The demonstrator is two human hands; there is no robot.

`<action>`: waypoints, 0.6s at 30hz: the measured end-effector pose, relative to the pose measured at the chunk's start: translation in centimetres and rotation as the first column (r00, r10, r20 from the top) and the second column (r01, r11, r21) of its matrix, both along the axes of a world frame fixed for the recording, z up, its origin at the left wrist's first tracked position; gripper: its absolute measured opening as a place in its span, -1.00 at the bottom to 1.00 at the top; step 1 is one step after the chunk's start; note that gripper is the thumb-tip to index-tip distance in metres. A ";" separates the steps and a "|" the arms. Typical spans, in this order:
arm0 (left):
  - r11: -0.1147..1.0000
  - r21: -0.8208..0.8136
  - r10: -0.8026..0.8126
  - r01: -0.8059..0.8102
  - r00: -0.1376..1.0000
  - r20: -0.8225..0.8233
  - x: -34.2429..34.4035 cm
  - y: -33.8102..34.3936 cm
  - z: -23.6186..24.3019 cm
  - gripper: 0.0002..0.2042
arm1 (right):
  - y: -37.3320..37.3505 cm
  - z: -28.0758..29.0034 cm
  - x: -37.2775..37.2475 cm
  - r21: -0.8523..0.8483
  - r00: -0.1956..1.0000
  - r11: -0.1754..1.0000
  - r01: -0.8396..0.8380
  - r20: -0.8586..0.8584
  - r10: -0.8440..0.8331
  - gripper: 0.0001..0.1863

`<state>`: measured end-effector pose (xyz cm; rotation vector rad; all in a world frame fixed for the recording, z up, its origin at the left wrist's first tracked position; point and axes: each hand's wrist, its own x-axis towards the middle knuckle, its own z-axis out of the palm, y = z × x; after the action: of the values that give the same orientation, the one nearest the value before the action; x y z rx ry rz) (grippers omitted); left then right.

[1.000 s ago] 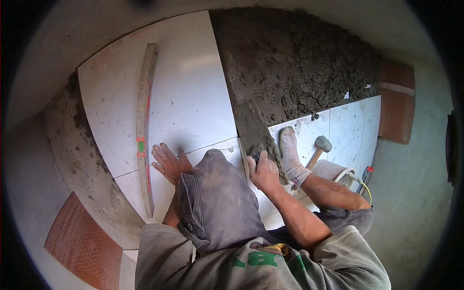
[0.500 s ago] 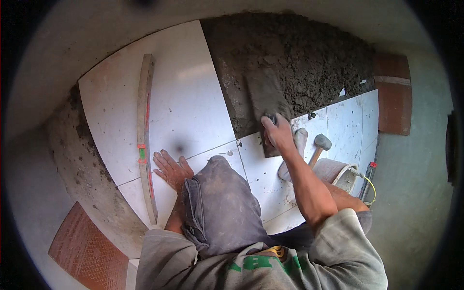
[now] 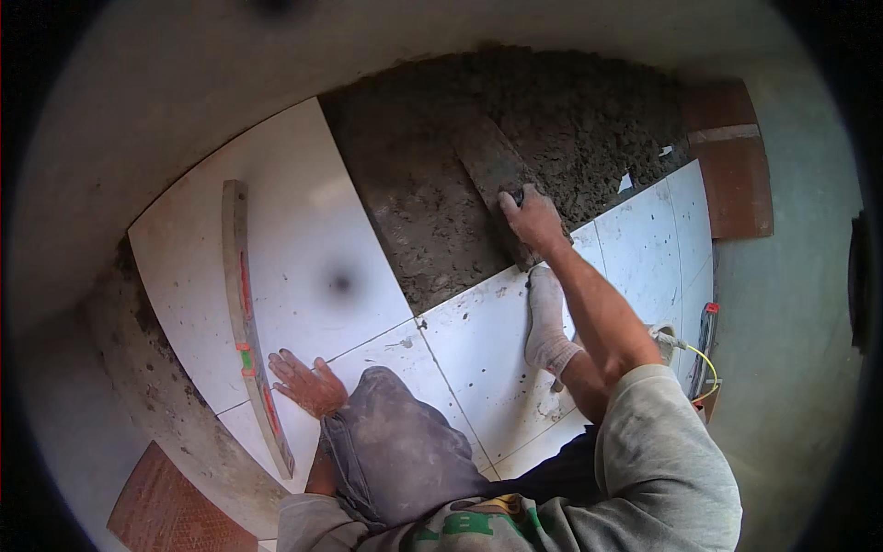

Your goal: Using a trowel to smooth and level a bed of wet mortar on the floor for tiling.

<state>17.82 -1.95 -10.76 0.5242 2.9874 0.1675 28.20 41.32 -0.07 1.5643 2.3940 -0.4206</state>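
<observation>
My right hand (image 3: 535, 221) is closed round the handle of a long rectangular plastering float (image 3: 492, 164). The float lies at a slant on dark wet mortar (image 3: 395, 129), its near end close to the edge of the laid white tiles. Left of it, my left hand (image 3: 308, 384) rests flat on a white tile (image 3: 276, 239), fingers spread and holding nothing. Just beyond those fingertips lies a long spirit level (image 3: 241, 308) with a green vial and red markings. My socked right foot (image 3: 546, 317) stands on the tiles below the float.
Walls curve round the far side and right. Reddish-brown tiles lean at the right (image 3: 740, 189) and lower left (image 3: 175, 506). Behind my right forearm a bucket rim (image 3: 660, 339) peeks out, with a yellow cord (image 3: 710, 363) and a red-ended tool (image 3: 708, 322) beside it.
My right hand has moved the float farther away and rightward over the mortar, off the tile edge. The view has shifted; the mallet is out of sight. My left hand still lies flat.
</observation>
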 end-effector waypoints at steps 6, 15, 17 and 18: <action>0.990 -0.130 0.066 -0.060 0.997 0.038 -0.7 -1.6 -2.4 -0.27 | 3.6 2.8 -3.8 -0.217 0.951 0.933 -0.286 -0.182 0.249 -0.35; 0.971 -0.219 0.153 -0.097 0.956 0.251 -6.1 3.0 0.4 -0.30 | 6.1 -2.4 -9.3 -0.482 0.858 0.828 -0.286 -0.513 -0.003 -0.25; 0.975 -0.142 0.211 -0.172 0.915 0.345 -5.9 4.9 1.6 -0.33 | 8.7 -4.9 -9.3 -0.453 0.832 0.852 -0.261 -0.553 -0.040 -0.19; 0.972 -0.110 0.234 -0.207 0.885 0.402 -5.6 5.6 2.2 -0.34 | 10.6 -5.8 -9.1 -0.482 0.816 0.861 -0.165 -0.557 -0.155 -0.19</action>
<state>12.27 3.69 -8.60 0.1152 2.6140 0.1745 19.09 51.87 -5.83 1.2897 2.3570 -1.6002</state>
